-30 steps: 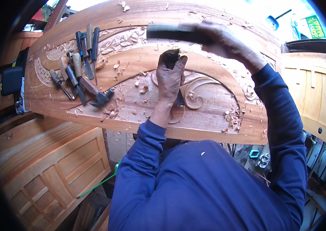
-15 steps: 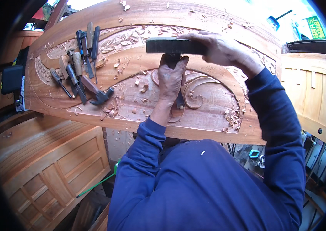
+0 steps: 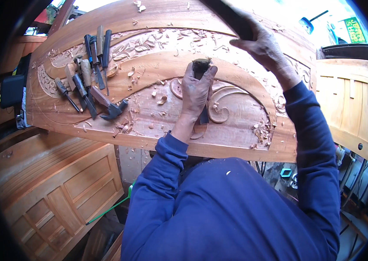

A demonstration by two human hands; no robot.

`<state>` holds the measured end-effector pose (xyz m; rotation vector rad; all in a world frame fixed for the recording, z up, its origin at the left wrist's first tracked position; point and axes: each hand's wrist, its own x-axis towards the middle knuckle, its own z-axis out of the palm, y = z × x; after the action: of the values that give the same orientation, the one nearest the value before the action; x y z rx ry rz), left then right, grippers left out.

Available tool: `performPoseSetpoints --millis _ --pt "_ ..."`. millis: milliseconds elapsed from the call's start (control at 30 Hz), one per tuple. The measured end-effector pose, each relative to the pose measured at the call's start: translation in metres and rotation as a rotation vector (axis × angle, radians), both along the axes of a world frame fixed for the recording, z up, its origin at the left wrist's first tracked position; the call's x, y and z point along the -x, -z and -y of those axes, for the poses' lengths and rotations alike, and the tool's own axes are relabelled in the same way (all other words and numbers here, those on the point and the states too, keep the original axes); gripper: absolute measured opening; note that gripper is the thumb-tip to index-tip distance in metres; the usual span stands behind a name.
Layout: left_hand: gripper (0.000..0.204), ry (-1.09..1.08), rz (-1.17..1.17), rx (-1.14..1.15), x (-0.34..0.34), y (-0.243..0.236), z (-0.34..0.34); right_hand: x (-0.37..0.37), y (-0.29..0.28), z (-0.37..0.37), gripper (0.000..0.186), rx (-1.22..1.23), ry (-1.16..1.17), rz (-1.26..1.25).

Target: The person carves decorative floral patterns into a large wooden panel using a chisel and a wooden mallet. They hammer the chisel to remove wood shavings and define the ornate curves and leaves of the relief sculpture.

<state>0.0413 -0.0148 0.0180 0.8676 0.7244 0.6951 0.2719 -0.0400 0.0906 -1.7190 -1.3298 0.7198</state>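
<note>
My left hand is wrapped round a chisel, whose dark handle end pokes out above the fist. Its blade comes out below the hand, down at the carved scroll on a wooden panel. Up and to the right, my right hand grips a dark, flat-sided wooden bar used as a mallet, raised clear of the chisel and slanting out past the top edge of the picture. Whether the bar has a separate handle is hidden by the hand.
Several chisels lie in a heap on the panel's left part, beside a claw hammer. Wood shavings are strewn over the carving. Panelled doors stand at lower left, and another wooden panel is at the right.
My right hand has lifted the mallet up and to the right, off the chisel's end, and tilted it. The left hand with the chisel has stayed nearly in place.
</note>
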Motion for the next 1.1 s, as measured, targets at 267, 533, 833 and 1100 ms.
performPoseSetpoints --millis 267,533,833,1100 --pt "0.026 0.017 0.016 -0.017 -0.001 -0.005 0.005 0.000 -0.009 0.012 0.069 0.028 -0.134 -0.002" --pt "0.025 0.039 -0.012 -0.075 0.000 -0.007 0.009 -0.003 -0.004 0.032 0.079 0.032 -0.300 0.411" --pt "0.025 0.118 0.035 -0.074 -0.002 -0.010 0.010 0.007 -0.012 0.056 0.079 0.071 -0.272 0.476" --pt "0.029 0.213 -0.063 -0.055 0.001 -0.001 0.007 0.021 0.008 0.062 0.084 0.087 -0.292 0.484"
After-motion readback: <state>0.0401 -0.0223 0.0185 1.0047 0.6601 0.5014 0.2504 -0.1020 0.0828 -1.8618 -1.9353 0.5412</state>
